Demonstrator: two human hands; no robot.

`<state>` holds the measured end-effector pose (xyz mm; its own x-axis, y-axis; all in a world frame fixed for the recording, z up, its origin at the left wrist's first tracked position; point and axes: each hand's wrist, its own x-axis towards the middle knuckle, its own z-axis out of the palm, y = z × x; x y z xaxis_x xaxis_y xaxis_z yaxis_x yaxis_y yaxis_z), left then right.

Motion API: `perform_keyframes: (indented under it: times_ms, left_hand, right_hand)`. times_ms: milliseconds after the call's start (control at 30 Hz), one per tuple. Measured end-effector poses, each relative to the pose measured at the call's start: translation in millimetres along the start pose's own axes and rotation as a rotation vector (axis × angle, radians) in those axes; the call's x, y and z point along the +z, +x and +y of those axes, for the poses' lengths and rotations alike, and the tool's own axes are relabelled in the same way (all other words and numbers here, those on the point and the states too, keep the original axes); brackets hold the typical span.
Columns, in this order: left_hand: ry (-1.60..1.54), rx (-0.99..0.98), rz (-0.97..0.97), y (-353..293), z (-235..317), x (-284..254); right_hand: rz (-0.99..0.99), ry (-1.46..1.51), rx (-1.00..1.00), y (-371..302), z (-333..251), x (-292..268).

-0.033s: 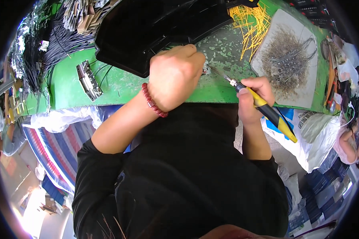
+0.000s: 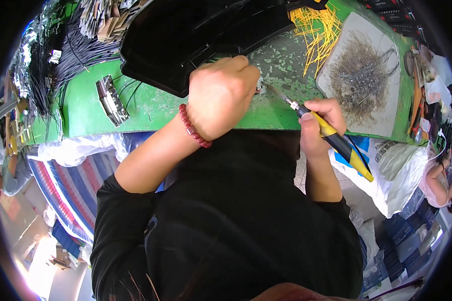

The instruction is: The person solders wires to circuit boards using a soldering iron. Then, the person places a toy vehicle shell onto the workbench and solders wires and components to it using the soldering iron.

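Here, soldering iron (image 2: 343, 147), yellow, black, tilted

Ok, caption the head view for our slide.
Right hand pointing a black and yellow tool toward left hand at a green workbench.

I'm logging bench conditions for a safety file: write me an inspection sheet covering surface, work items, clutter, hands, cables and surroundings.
Surface: green bench, paint worn in patches.
Work items: yellow-and-black pen-shaped tool, tip pointing toward a small part by the left hand.
Clutter: black plastic shell; dark debris on a pale board.
Hands: left curled, grip hidden; right hand holds the tool.
Cables: black wires piled at left; loose yellow wires near the board.
Surroundings: white plastic bag at right; striped fabric at left.
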<state>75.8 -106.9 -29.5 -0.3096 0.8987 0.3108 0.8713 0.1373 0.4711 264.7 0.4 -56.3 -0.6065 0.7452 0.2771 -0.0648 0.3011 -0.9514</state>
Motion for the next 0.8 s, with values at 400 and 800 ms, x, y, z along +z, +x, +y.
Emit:
perform_keyframes:
  times_ms: [400,800]
  left_hand:
    - [-0.014,0.009,0.018,-1.1,-0.9,1.2]
    - [-0.005,0.008,0.020,-0.3,-0.8,1.5]
  right_hand:
    - [-0.100,-0.091,-0.006,3.4,-5.4,0.9]
    - [-0.091,-0.037,0.001,3.7,-3.1,1.3]
